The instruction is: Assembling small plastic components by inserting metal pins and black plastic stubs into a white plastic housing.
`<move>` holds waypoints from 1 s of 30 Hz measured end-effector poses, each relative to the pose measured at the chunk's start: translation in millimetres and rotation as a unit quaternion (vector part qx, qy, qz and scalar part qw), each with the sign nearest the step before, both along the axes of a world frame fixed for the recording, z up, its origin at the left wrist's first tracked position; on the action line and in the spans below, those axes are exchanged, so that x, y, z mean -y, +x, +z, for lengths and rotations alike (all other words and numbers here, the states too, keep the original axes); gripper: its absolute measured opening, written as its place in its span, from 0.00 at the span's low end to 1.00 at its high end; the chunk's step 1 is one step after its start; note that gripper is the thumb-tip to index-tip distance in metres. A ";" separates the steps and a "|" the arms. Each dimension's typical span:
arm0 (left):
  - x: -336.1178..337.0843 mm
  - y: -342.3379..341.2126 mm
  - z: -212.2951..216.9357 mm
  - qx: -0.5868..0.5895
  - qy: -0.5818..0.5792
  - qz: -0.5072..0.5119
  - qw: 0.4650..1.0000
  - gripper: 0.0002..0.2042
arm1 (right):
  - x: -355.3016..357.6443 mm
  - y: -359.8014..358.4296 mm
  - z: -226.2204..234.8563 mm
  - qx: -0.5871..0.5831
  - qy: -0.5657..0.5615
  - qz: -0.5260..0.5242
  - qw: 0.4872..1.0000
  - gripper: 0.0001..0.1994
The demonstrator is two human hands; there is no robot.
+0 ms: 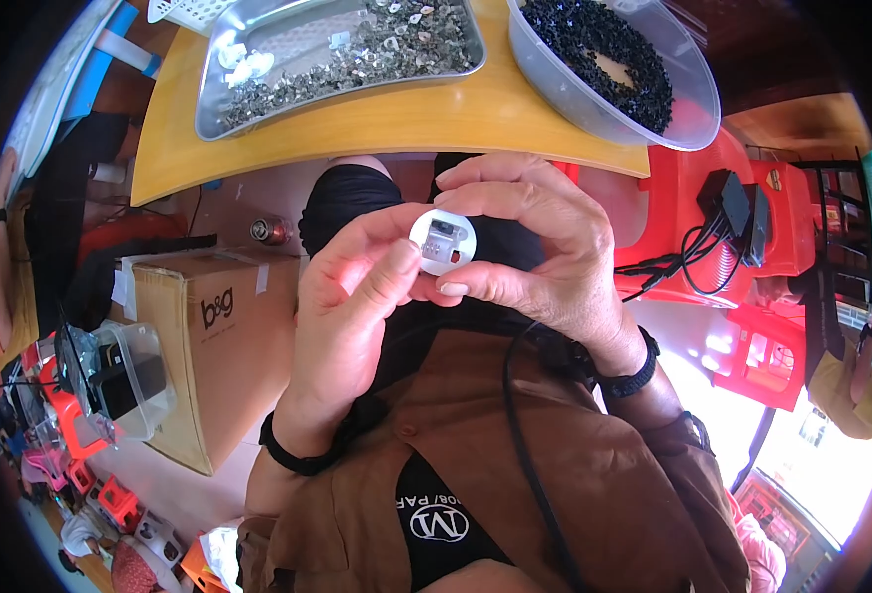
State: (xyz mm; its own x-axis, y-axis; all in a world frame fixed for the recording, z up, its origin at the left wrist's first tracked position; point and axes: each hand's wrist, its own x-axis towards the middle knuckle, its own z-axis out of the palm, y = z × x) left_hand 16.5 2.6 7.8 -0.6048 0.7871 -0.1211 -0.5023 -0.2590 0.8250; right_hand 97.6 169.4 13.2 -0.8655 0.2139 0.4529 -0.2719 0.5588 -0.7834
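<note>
Yellow wood forms the tabletop (377, 119) at the top of the view, curving with the lens, and on it stand a metal tray (220, 94) heaped with small grey metal bits and, to its right, a clear plastic bowl (688, 94) full of small black pieces. Below the table edge both hands meet over the person's lap. The left hand (342, 316) rises from the lower left, a black band at its wrist, its thumb pressed against the left rim of a small round white part (443, 241) with a dark and metallic insert at its centre. The right hand (545, 247) comes from the right, a dark watch at its wrist, its fingers curled over the top and right side of the same part, thumb beneath it. So both hands are closed on the part, pinching it between them, just under the table edge. Left of the hands a cardboard box (218, 366) sits on the floor; to the right stands a red plastic stool (693, 222) with a black adapter and cable on it.
</note>
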 end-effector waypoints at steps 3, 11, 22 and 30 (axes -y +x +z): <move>1.4 -1.4 -0.3 -0.015 0.010 -0.008 1.000 0.14 | 1.3 -1.7 4.2 0.008 0.001 0.006 1.000 0.22; 6.0 -4.7 -3.8 -0.002 0.008 -0.004 1.000 0.14 | 4.0 -7.7 10.0 0.011 0.054 0.026 0.998 0.24; 3.4 -16.8 -4.8 -0.003 -0.015 0.026 1.000 0.18 | 5.5 -26.2 10.3 0.064 -0.081 0.063 0.993 0.22; 8.1 -15.4 1.6 -0.035 -0.010 0.067 0.997 0.09 | 23.7 -27.0 25.0 0.024 0.087 0.071 0.993 0.18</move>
